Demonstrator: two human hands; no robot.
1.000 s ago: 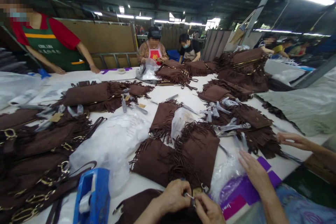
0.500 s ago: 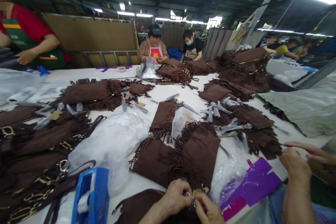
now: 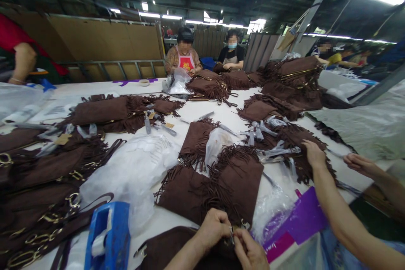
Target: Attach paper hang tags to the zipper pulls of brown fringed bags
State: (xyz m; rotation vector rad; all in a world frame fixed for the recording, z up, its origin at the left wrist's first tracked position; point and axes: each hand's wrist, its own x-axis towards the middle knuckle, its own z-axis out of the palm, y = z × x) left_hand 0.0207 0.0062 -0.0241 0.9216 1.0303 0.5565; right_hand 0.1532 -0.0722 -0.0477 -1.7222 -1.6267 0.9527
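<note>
My left hand (image 3: 212,228) and my right hand (image 3: 249,251) meet at the bottom edge, both pinched on a small metal fitting (image 3: 232,234) of a brown fringed suede bag (image 3: 164,249) lying under my wrists. Just beyond my fingers lie two more brown fringed bags (image 3: 234,185), one overlapping the other. What exactly the fingertips pinch is too small to make out clearly.
A co-worker's arm (image 3: 335,215) reaches from the right over purple sheets (image 3: 303,215) to a fringed bag (image 3: 300,147). A blue tape dispenser (image 3: 109,236) stands at the bottom left beside clear plastic bags (image 3: 133,173). Bag piles (image 3: 41,177) cover the white table (image 3: 202,112). Other people work at the far side.
The co-worker's hand on the right has reached forward onto the fringed bag. The person in red at the far left has moved out of view. My hands stay pinched together.
</note>
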